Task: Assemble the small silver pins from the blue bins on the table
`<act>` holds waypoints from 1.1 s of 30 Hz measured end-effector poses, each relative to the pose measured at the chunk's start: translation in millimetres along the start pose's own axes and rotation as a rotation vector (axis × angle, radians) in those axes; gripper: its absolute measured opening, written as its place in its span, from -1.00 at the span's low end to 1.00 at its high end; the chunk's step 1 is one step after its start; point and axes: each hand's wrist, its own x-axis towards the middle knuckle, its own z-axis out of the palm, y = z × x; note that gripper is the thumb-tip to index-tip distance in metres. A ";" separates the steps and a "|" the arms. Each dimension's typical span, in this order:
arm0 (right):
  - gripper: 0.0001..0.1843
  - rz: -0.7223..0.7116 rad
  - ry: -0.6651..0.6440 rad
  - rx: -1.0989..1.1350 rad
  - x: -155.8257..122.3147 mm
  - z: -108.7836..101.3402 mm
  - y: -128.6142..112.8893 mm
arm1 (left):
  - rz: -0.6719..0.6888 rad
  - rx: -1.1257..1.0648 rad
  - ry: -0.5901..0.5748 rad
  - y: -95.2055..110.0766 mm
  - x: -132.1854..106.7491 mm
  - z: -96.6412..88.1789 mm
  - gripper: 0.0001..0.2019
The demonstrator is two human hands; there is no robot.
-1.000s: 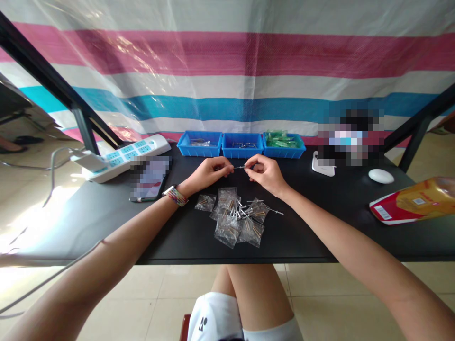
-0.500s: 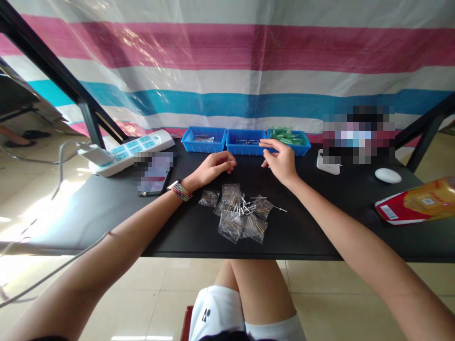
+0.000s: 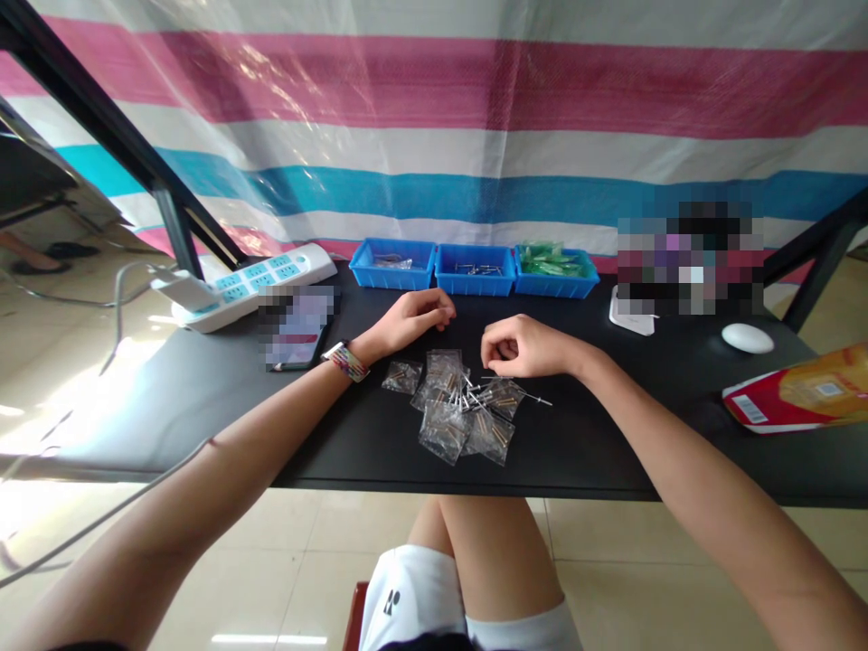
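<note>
My left hand [image 3: 421, 320] rests on the black table left of centre, fingers loosely curled in, with nothing visible in it. My right hand [image 3: 519, 346] is bent over the upper right side of a small pile, fingers curled with the tips pointing down; whatever they hold, if anything, is hidden. Just below those tips lies a thin silver pop rivet [image 3: 498, 377]. Loose silver rivets [image 3: 465, 392] are heaped over several clear plastic bags [image 3: 444, 429] containing brass-coloured pins. One more small bag [image 3: 401, 376] lies apart, below my left wrist.
Three blue bins stand along the back: one with clear packets [image 3: 393, 261], one with rivets [image 3: 478, 269], one with green packets [image 3: 552, 260]. A power strip [image 3: 308, 264] and phone [image 3: 302, 330] lie left. A white mouse [image 3: 747, 338] and red-yellow package [image 3: 800, 389] lie right.
My right hand has come down from in front of the middle and right bins to the edge of the pile, and its stretched fingers have curled in. My left hand stays in place.
</note>
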 end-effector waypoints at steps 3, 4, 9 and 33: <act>-0.88 0.105 -0.105 -0.024 -6.4 -8.0 -1.0 | -0.006 -0.013 -0.002 0.0 0.3 0.3 -0.74; -0.88 0.142 -0.142 -0.027 -8.2 -11.0 -0.5 | -0.007 -0.016 -0.004 0.1 0.4 0.3 -0.75; -0.89 0.178 -0.182 -0.050 -12.5 -15.5 3.2 | -0.003 -0.009 -0.008 1.6 0.0 -0.4 -0.76; -0.71 0.160 0.536 0.508 25.2 32.4 23.9 | 0.054 0.134 -0.034 0.1 0.3 -1.3 -0.66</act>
